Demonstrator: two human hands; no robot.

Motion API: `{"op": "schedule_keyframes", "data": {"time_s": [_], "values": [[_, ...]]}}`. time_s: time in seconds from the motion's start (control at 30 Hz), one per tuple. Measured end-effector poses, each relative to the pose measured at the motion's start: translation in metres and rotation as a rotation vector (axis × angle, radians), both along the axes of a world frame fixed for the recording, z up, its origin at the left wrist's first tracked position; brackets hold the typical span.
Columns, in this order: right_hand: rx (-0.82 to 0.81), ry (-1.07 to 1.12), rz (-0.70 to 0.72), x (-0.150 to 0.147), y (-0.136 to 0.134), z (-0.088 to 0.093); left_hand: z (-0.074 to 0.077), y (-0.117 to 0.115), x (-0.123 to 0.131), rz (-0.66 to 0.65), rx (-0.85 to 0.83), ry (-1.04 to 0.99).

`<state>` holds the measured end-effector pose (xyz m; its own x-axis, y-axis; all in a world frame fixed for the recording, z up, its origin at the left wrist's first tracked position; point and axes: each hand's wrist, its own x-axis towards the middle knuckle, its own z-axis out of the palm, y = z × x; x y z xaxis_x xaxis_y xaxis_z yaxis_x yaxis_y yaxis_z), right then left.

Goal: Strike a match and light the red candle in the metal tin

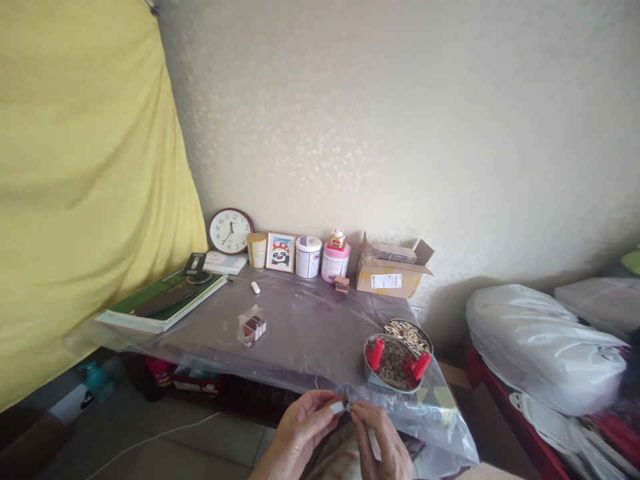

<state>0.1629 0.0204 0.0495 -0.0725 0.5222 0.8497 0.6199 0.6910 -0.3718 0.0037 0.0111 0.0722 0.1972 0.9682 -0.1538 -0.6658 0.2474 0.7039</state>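
Note:
My left hand grips a small matchbox with a pale side and a brown edge, over the table's front edge. Close beside the box's right end, my right hand has thumb and fingers pinched together. What it holds there is small and mostly hidden. Just beyond my right hand stands a round tin of dark grainy bits with two red cylinders in it. Behind that, a second tin holds many pale matchsticks. A bundle of small boxes in torn clear wrap lies on the table to the left.
A plastic-covered table spans the front. Along the wall are a clock, a panda picture, canisters and an open carton. A green book lies left; white bags sit right.

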Motion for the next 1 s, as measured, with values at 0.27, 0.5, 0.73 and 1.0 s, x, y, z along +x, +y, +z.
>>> {"op": "schedule_keyframes", "data": {"time_s": [0.27,0.5,0.73,1.0], "values": [[0.059,-0.081,0.021,0.005,0.003,0.000,0.002,-0.004,0.001,0.023,-0.023,0.021],[-0.032,-0.037,0.020,-0.001,-0.007,0.003,0.004,-0.005,0.001,0.033,0.012,0.015],[-0.043,0.019,-0.034,0.001,-0.008,0.011,0.002,-0.002,0.001,0.054,-0.009,0.025],[-0.061,-0.113,-0.026,0.003,0.000,0.005,0.006,-0.003,0.001,0.057,0.022,0.029]]}}
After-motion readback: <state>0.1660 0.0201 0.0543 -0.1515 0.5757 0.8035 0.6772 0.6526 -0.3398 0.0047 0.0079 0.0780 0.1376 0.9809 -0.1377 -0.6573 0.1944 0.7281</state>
